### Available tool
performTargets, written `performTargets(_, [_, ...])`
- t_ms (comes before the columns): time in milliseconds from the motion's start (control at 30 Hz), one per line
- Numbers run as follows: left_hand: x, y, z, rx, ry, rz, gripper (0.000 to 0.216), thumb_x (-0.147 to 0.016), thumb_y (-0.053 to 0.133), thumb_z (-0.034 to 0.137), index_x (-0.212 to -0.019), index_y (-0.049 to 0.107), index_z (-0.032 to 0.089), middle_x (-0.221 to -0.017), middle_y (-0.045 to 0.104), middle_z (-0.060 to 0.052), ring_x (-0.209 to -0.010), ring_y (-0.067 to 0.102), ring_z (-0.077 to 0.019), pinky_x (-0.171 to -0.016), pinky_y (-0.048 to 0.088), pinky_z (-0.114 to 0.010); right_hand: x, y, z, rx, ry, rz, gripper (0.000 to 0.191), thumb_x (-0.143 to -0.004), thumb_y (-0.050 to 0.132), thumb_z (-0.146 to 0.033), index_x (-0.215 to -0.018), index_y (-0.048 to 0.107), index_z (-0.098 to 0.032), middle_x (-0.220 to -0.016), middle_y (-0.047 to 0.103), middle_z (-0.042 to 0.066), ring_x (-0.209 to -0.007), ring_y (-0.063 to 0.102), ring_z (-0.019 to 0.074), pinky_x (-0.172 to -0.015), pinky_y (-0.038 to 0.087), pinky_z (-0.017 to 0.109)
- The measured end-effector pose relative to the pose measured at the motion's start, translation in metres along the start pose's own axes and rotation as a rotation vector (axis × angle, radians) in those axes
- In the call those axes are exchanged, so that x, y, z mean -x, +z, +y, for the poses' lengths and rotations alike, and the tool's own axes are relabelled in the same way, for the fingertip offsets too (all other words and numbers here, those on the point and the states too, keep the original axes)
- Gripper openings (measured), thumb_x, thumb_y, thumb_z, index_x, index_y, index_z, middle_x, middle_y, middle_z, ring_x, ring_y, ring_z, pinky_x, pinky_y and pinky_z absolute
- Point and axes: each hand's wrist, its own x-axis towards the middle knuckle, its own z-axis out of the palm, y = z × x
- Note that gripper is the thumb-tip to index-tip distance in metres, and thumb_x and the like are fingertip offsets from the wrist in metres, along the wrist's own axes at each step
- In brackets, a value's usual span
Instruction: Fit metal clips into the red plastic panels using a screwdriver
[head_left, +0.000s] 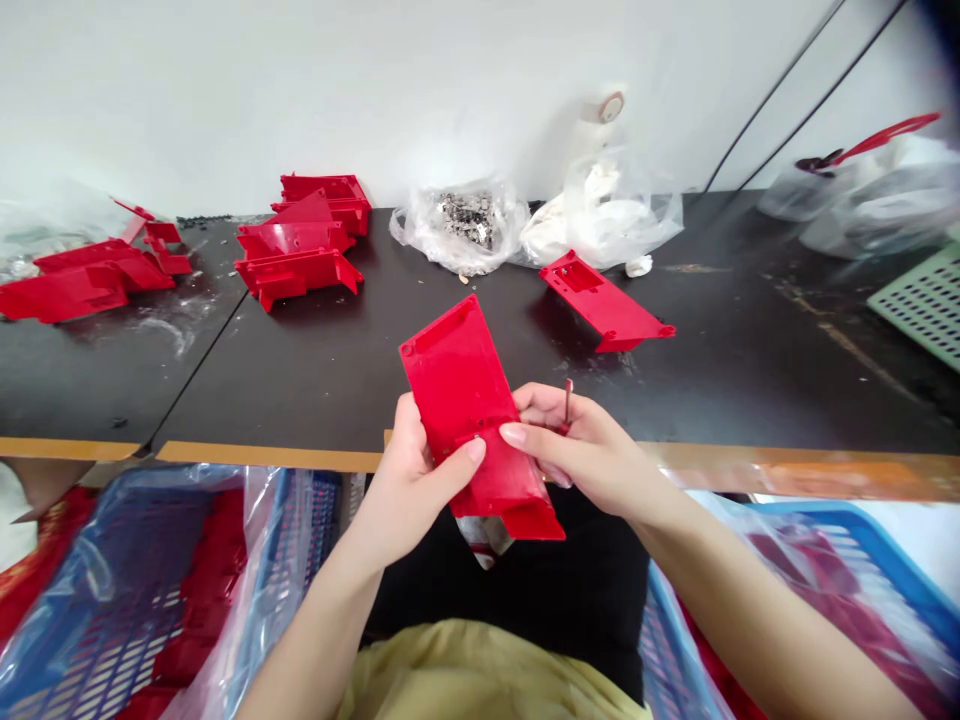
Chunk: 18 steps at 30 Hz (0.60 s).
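Observation:
A flat red plastic part [461, 390] is held up in front of me over the table's front edge. My left hand [416, 470] grips its lower left side, thumb pressed on the face. My right hand [577, 450] holds the lower right side with the thumb on the part, and a small thin metal pin [568, 400] sticks up between its fingers. Another red part [606, 305] lies alone on the black table [750, 360] just beyond my right hand.
A stack of red parts [304, 245] sits at the back left, more red parts [82, 280] at the far left. Clear bags, one with small metal pieces [469, 220], lie along the wall. Blue baskets lined with plastic [112, 590] [847, 580] flank my lap.

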Motion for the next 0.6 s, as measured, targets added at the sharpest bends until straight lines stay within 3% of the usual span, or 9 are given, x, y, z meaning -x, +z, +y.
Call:
performTargets(100, [0.0016,0.0016,-0.0001,0.020,0.010,0.022,0.041,-0.078,0.076,0.029,-0.110,0.051,0.022,-0.103,0.068,-0.004,-0.092,0.067,-0.0185,-0.083,0.056,-0.032,0.0027,0.0004,-0.0005,-0.014,0.004,-0.012,0.030,-0.069,0.083,-0.032,-0.081,0.060,-0.017,-0.061,0.057,-0.006,-0.043,0.038,0.0030,-0.039,0.027,0.018])
performTargets(233, [0.0021,0.0007,-0.0010,0.056,0.016,0.035,0.046,-0.075,0.078,0.028,-0.110,0.049,0.023,-0.104,0.068,-0.003,-0.091,0.068,-0.0177,-0.081,0.057,-0.031,0.0056,-0.0007,-0.0013,-0.044,0.015,-0.101,0.031,-0.068,0.084,-0.033,-0.085,0.062,-0.018,-0.073,0.064,-0.001,-0.062,0.058,0.0096,-0.054,0.046,0.021])
performTargets(300, [0.0022,-0.0001,-0.0012,0.061,0.011,0.022,0.046,-0.075,0.078,0.027,-0.110,0.049,0.023,-0.105,0.069,-0.003,-0.090,0.068,-0.0176,-0.080,0.057,-0.031,0.0064,-0.0008,-0.0015,-0.048,0.018,-0.104,0.030,-0.071,0.082,-0.036,-0.086,0.062,-0.018,-0.068,0.060,-0.002,-0.059,0.056,0.0089,-0.052,0.045,0.020])
performTargets(433, [0.0026,0.0010,-0.0012,0.065,0.024,0.022,0.040,-0.079,0.074,0.026,-0.111,0.050,0.023,-0.106,0.069,-0.003,-0.093,0.067,-0.0164,-0.083,0.056,-0.030,0.0061,0.0013,0.0005,-0.067,0.007,-0.075,0.028,-0.077,0.077,-0.038,-0.083,0.060,-0.017,-0.063,0.057,-0.005,-0.044,0.040,0.0032,-0.039,0.029,0.018])
performTargets(600, [0.0028,0.0037,-0.0022,0.056,0.046,0.036,0.042,-0.077,0.075,0.021,-0.110,0.049,0.022,-0.106,0.068,-0.003,-0.093,0.067,-0.0155,-0.082,0.056,-0.029,0.0050,0.0033,0.0058,-0.095,-0.018,-0.051,0.028,-0.071,0.082,-0.027,-0.083,0.059,-0.017,-0.069,0.063,-0.004,-0.050,0.048,0.0045,-0.046,0.038,0.018])
